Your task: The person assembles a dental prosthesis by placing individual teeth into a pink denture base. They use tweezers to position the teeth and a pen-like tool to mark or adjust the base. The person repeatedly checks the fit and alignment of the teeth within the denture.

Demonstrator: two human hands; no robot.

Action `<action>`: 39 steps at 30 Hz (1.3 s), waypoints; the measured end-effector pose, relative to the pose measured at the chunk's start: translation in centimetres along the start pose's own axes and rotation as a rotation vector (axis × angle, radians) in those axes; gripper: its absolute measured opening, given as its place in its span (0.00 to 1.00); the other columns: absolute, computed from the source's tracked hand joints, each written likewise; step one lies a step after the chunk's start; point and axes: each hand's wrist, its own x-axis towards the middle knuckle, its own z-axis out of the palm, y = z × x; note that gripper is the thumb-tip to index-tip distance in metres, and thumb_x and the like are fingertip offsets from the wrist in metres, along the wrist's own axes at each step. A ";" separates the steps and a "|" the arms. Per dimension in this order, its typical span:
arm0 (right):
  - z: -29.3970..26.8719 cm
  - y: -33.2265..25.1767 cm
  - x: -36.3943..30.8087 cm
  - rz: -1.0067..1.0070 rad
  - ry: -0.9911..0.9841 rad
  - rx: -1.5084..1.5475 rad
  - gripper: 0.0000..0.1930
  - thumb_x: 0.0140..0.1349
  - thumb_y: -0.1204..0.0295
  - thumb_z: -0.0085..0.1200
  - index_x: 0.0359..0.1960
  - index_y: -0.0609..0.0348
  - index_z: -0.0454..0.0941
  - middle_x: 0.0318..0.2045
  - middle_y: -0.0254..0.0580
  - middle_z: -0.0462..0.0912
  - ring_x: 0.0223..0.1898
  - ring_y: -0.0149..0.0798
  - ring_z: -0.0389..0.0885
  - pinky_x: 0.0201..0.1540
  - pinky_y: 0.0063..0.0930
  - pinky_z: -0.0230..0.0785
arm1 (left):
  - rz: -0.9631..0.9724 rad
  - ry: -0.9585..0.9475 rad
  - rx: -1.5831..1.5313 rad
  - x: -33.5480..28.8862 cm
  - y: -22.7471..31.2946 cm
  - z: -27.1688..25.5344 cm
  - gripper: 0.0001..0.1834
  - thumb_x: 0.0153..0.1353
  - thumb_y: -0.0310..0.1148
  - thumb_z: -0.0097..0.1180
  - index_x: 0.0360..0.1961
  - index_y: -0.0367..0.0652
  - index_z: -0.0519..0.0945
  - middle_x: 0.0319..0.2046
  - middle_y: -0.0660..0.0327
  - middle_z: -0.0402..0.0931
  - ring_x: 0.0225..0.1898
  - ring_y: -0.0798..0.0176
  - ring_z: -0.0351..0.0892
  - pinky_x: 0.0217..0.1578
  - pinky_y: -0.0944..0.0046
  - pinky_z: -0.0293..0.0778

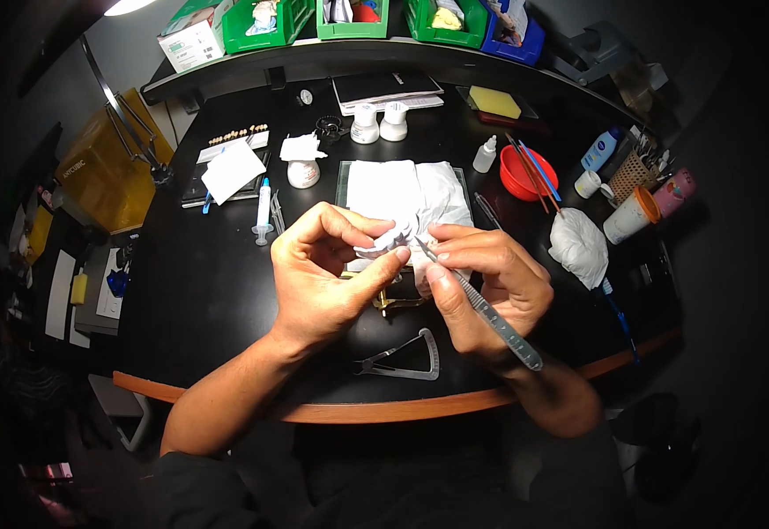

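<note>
Pinched between the thumb and fingers of my left hand [314,278] is a small whitish dental cast [389,242], partly covered by the fingertips. My right hand [503,286] grips a metal scalpel [501,326] like a pen, its handle marked with a scale. The tip points left at the cast's right side; whether it touches cannot be made out. Beneath both hands lie white paper towels [382,183] on a glass slab [342,187]. Part of a brass-coloured metal frame [385,304] shows below the cast. Nearer me rests a metal caliper [435,357].
Left on the black desk are a syringe [263,212], a paper-topped jar [304,172] and a tooth shade guide [237,137]. White bottles [365,125] stand behind. To the right are a red bowl [525,181], brushes, a dropper bottle [485,154] and crumpled white tissue [578,247].
</note>
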 end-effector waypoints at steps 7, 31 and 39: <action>-0.3 -0.4 -0.2 0.101 -0.023 0.090 0.05 0.62 0.87 0.59 0.38 0.68 0.79 0.34 0.46 0.82 0.39 0.39 0.89 0.61 0.50 0.81 | 0.033 -0.031 0.116 -0.4 -0.1 0.2 0.13 0.54 0.15 0.74 0.31 0.34 0.78 0.39 0.50 0.84 0.45 0.64 0.86 0.49 0.64 0.82; 0.0 0.2 -0.2 0.003 -0.020 0.075 0.06 0.56 0.89 0.61 0.31 0.68 0.79 0.31 0.46 0.82 0.34 0.32 0.88 0.56 0.50 0.85 | 0.137 -0.028 0.250 -0.8 -0.6 0.2 0.14 0.51 0.17 0.77 0.27 0.33 0.78 0.36 0.51 0.84 0.44 0.63 0.88 0.43 0.67 0.83; 0.0 0.4 -0.3 -0.018 -0.024 0.089 0.06 0.56 0.88 0.62 0.31 0.67 0.79 0.31 0.46 0.83 0.34 0.33 0.88 0.56 0.51 0.85 | 0.163 -0.038 0.268 -0.8 -0.6 0.1 0.14 0.51 0.17 0.77 0.27 0.33 0.79 0.35 0.51 0.83 0.44 0.63 0.88 0.43 0.67 0.83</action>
